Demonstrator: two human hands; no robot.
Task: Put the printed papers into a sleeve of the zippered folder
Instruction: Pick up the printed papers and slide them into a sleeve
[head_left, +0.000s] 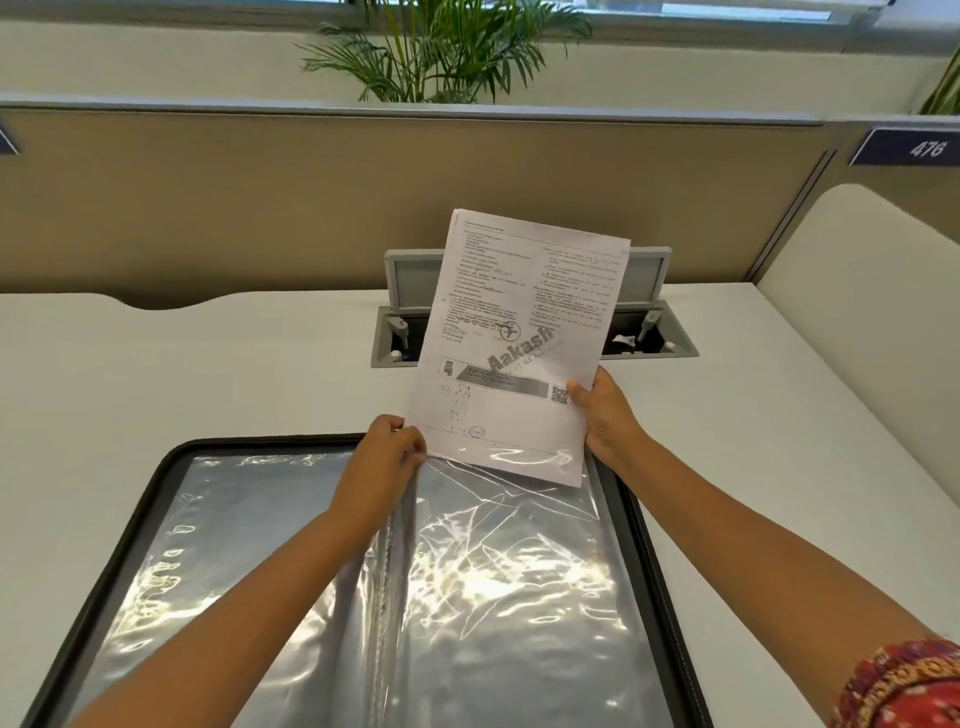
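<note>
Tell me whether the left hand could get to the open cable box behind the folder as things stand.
Probably not freely. The left hand is pinching the clear sleeve open at its top edge, and the printed papers, held by the right hand, stand in front of the cable box.

Printed papers (519, 332) tilt, bottom edge inside open folder's (135, 499) clear sleeve (519, 545).

White desk (208, 374), open zippered folder (171, 519) lying flat on it

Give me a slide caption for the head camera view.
Right hand feeds printed papers into sleeve, left hand holding it.
</note>
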